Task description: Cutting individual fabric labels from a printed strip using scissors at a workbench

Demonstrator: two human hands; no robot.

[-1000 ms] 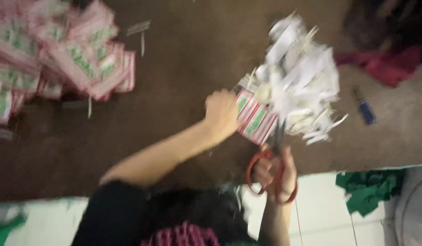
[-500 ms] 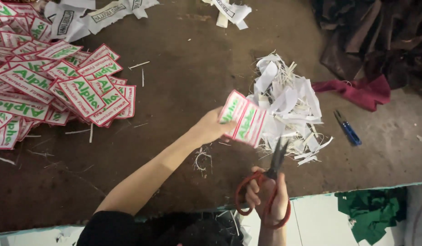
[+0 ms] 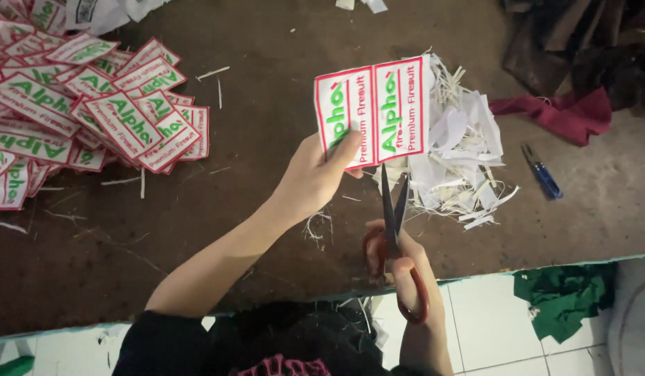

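1. Nearest to the camera, the right hand (image 3: 406,278) is clenched in the red handles of the scissors (image 3: 393,230). Half a second ago the blades pointed at the scrap heap; now they stand upright and slightly apart, just under the lower edge of the joined pair of labels (image 3: 372,111).
2. Left of the scissors, the left hand (image 3: 315,177) pinches this pair of labels by the bottom left corner, thumb on the front. The pair was low and tilted before; now it is lifted and faces the camera, with the seam between the two labels almost above the blade tips. I judge that the cut between them is lined up but not yet started.
3. Right of the scissors, behind the pair, lies the pile of white paper trimmings (image 3: 462,153); further right a small blue snipper (image 3: 543,172) and a dark red cloth (image 3: 562,111).
4. Far left of the scissors, on the brown table (image 3: 267,69), the heap of cut labels (image 3: 93,118) is unchanged.
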